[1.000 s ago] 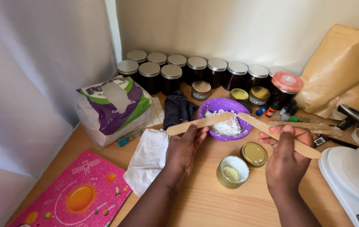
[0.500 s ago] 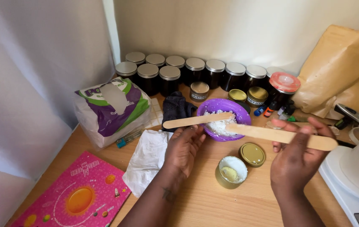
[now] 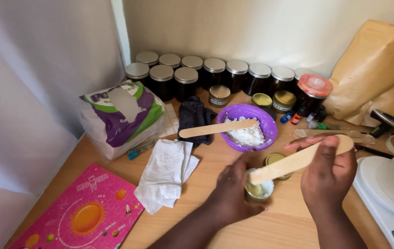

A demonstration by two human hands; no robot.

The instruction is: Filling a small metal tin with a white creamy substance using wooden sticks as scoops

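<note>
Head view, left hand (image 3: 234, 191) cupped around small tin (image 3: 259, 189), tin half hidden, right hand (image 3: 328, 173) pinching wooden stick (image 3: 298, 159), tip blurred.

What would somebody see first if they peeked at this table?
Probably the bright purple bowl of white crumbly stuff in the middle, with a wooden stick lying across it. Just in front, the right hand dips another flat stick into a small tin that the left hand steadies.

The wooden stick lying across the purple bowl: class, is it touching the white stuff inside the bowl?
Touching. The head view shows the wooden stick resting on the purple bowl's rim, its far end lying on the white stuff.
</note>
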